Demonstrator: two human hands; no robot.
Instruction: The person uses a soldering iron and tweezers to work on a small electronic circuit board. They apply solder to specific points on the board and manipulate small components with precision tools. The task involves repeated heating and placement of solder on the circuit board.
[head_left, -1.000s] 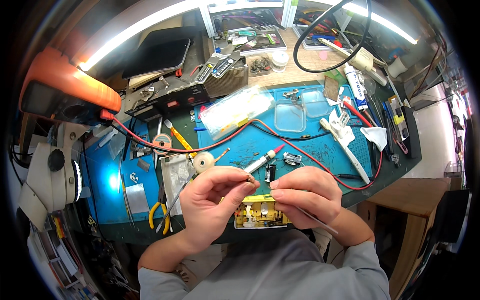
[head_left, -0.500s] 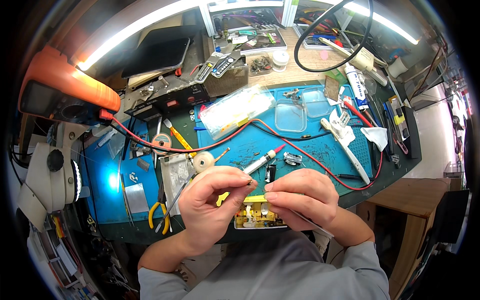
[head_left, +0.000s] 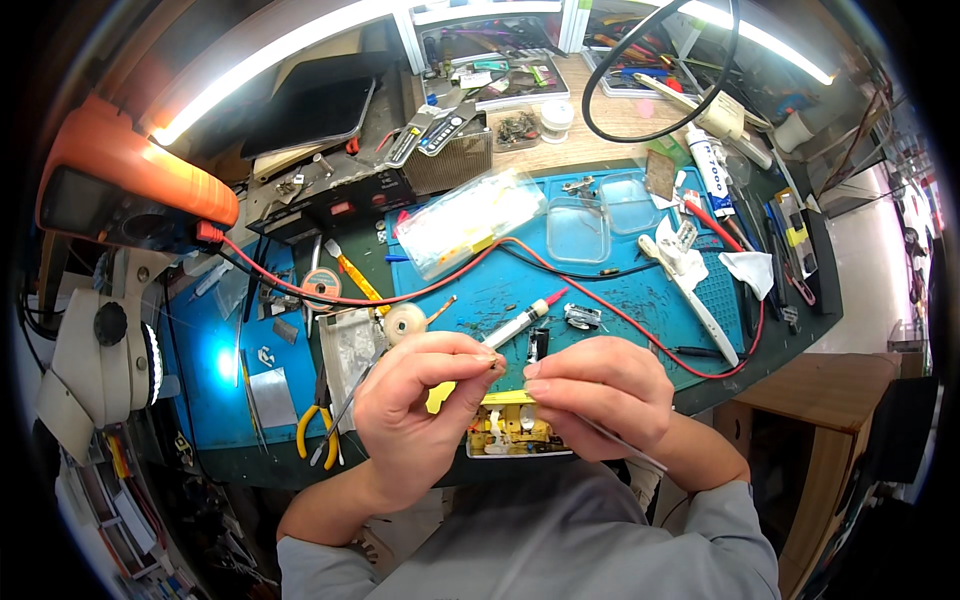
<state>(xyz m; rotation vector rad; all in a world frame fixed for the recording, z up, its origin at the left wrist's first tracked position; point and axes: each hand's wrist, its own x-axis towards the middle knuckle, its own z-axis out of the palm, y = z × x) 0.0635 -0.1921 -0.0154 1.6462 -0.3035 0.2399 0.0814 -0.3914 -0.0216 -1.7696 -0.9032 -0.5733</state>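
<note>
My left hand (head_left: 425, 395) is closed, thumb and forefinger pinching a tiny dark part (head_left: 496, 365), too small to name. Close by on the right, my right hand (head_left: 605, 395) is closed too, with a slim grey metal tool (head_left: 625, 446) sticking out below its fingers toward me; the tool's other end is hidden. A gap separates the fingertips of both hands. Beneath them sits an opened yellow-edged case (head_left: 515, 450) with yellowish innards and small parts, partly covered by my hands. Just beyond lie a syringe (head_left: 515, 326) with a pink tip and a small black piece (head_left: 538, 344).
Yellow-handled pliers (head_left: 318, 430) and a solder spool (head_left: 322, 285) lie left. An orange multimeter (head_left: 140, 180) stands far left, its red lead (head_left: 400, 299) crossing the blue mat (head_left: 480, 285). Clear boxes (head_left: 580, 232) and a white stick-like tool (head_left: 700, 305) are farther off.
The view has shifted very slightly. Both hands keep their pinches, with the fingertips nearly in the same place.
</note>
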